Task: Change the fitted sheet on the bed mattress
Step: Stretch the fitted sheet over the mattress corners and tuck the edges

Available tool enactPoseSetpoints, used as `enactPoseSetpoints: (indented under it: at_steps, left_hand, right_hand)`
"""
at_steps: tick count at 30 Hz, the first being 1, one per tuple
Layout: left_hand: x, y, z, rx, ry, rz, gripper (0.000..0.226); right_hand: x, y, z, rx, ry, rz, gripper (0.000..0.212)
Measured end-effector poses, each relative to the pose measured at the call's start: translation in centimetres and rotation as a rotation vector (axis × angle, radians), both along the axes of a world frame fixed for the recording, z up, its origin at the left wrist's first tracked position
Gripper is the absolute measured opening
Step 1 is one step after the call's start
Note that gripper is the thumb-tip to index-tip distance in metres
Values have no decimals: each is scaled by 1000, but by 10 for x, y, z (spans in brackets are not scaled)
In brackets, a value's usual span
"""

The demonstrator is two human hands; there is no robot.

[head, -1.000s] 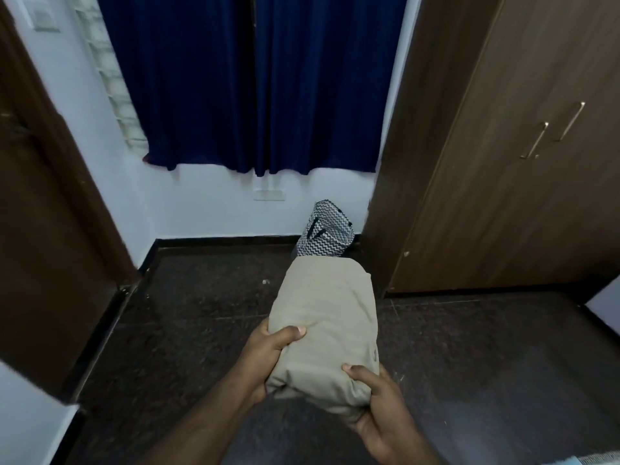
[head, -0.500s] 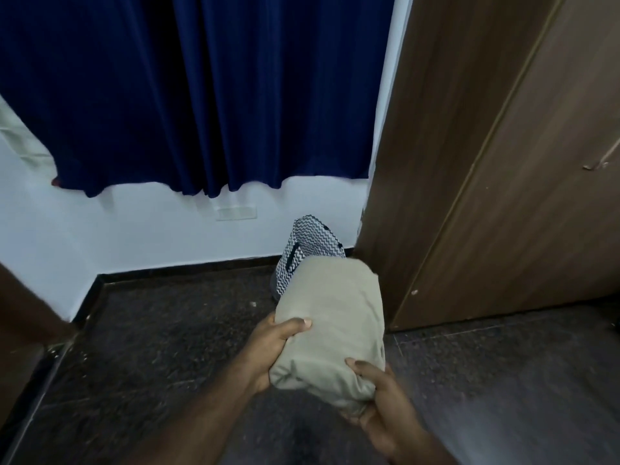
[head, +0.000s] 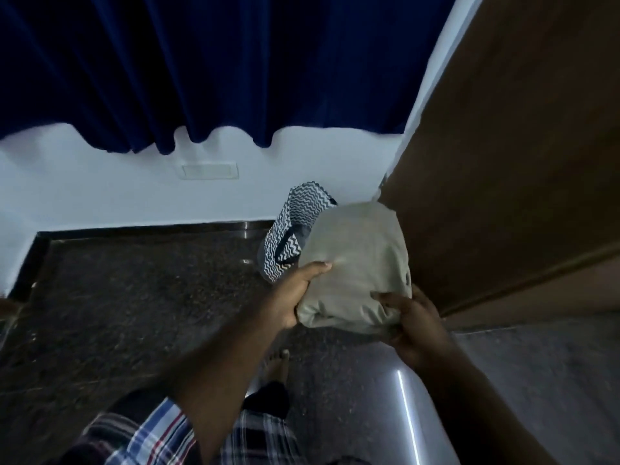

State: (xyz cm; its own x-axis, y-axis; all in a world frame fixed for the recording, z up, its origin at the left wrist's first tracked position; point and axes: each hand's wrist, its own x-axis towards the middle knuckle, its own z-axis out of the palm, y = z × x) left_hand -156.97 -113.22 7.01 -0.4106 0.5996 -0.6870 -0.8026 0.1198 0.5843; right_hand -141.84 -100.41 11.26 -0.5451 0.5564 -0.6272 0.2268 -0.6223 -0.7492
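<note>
Fingers (head: 318, 267) of the left hand (head: 288, 297) curl around the near left edge of a folded beige sheet (head: 355, 263), thumb on top. The right hand (head: 414, 317) grips its near right corner from below, thumb pressed on the cloth. The sheet is held in the air above the dark floor (head: 134, 297), in front of a zigzag bag (head: 292, 229) and beside a brown wardrobe (head: 520, 162). A blue curtain (head: 218, 68) hangs behind.
</note>
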Motion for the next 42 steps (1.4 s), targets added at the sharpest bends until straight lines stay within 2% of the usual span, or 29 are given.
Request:
enactPoseSetpoints:
  at_steps: [6,11,14,15,16,18,19,20,23,24,27,30,34,37,40,42]
  left_hand:
    - [-94,80,-77,-232,15,-44,50]
    - [-153,139,-162,-436,108,-49,29]
    - [-178,160,-208,-563,149,-74,20]
    - [-185,164,-222,-573,146,-73,10]
    - [-190,167,-232,-589,138,-72,13]
    - [-198,161,-277,-630,162,-95,56]
    - [-200,156,-294,-662,186,-122,66]
    - [-200,152,-307,-705,231,-153,64]
    - [-200,146,-295,-818,419,-238,35]
    - [-200,144,-297,-855,484,-243,33]
    - [-200,136,-300,-906,658,-216,52]
    - [-205,128,-307,-954,659,-207,70]
    - [-211,126,-302,-983,710,-260,65]
    - [-215,129,-290,-930,727,-287,60]
    - [-216,129,-275,-865,771,-402,72]
    - [-210,125,-263,-860,871,-495,77]
  right_hand:
    - [-115,109,-59,102,-115,148,67]
    - [-203,191,-126,256,-174,451,83]
    - [-250,224,-166,326,-207,688,79]
    - [-264,231,-181,376,-215,781,80]
    - [-277,236,-195,419,-218,865,81]
    - [-302,242,-224,433,-208,973,82]
    - [-311,243,-240,397,-203,995,80]
    - [-320,241,-255,359,-194,1000,79]
    - [-340,230,-310,338,-167,971,90]
    - [-343,227,-332,346,-164,954,98]
    - [-346,221,-383,365,-240,877,104]
    - [-338,217,-411,386,-377,916,100]
    - [-320,198,-392,573,-462,1037,73]
    - [-308,184,-351,773,-516,1049,71]
    - [-292,167,-307,973,-520,1059,72]
    - [-281,157,-272,1087,-517,1039,73]
